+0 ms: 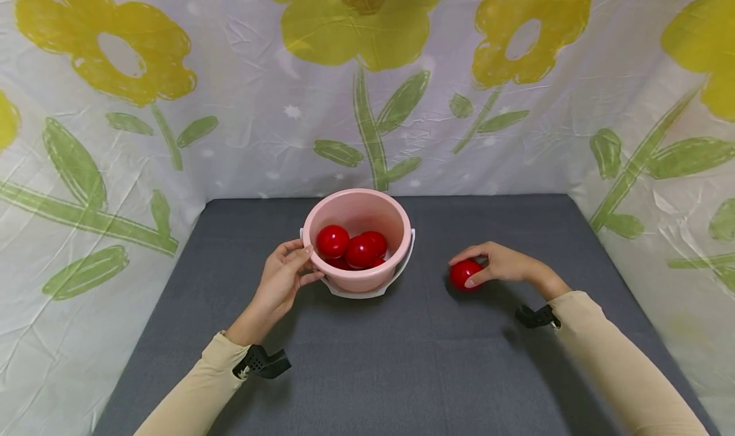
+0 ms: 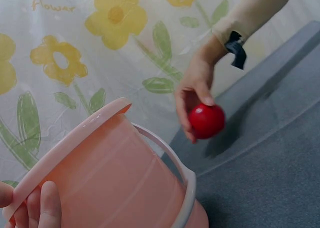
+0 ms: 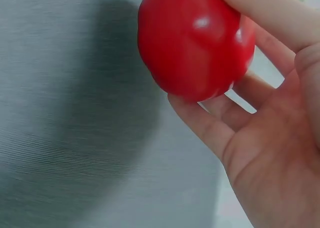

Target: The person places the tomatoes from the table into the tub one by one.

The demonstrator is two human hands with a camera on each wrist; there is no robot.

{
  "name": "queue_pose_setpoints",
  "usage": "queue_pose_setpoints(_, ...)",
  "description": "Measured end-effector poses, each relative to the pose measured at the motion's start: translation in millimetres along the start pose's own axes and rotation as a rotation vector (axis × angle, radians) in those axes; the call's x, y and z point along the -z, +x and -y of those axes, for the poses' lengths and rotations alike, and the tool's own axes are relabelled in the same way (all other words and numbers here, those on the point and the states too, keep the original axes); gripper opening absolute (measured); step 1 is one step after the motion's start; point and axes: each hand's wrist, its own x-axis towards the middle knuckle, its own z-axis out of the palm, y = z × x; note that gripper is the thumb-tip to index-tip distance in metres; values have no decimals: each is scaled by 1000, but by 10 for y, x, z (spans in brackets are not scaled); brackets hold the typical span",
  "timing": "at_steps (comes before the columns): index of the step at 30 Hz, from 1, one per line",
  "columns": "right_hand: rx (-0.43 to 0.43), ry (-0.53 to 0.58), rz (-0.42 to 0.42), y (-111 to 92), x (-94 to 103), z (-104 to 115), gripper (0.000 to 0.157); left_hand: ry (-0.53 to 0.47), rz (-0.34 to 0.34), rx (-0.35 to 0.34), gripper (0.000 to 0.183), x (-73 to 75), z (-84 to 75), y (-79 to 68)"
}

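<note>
A pink bucket [image 1: 362,283] with a white handle [image 1: 406,263] stands toward the back of the table. Inside it lie several shiny red fruits [image 1: 332,240]. My left hand [image 1: 282,276] pinches the bucket's rim on its left side, thumb over the edge and fingers against the outer wall. To the right of the bucket, my right hand [image 1: 505,262] grips a red tomato-like fruit [image 3: 195,42], smooth and slightly lobed, between thumb and fingertips. In the left wrist view this fruit [image 2: 207,121] hangs over the table, its shadow beside it.
A dark grey cloth [image 1: 379,366] covers the table. White curtains with yellow flowers [image 1: 356,21] close off the back and both sides. Each wrist wears a black strap-on camera [image 1: 267,361].
</note>
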Motion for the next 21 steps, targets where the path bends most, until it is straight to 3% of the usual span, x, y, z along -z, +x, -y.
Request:
queue_pose_setpoints(9,2,-46,-3,112,312,404,52,-8,7,-9,28,12,10,17)
queue_pose_setpoints(21,43,-135,7,419,703,1153,48,-11,9,-10,28,21,22,29)
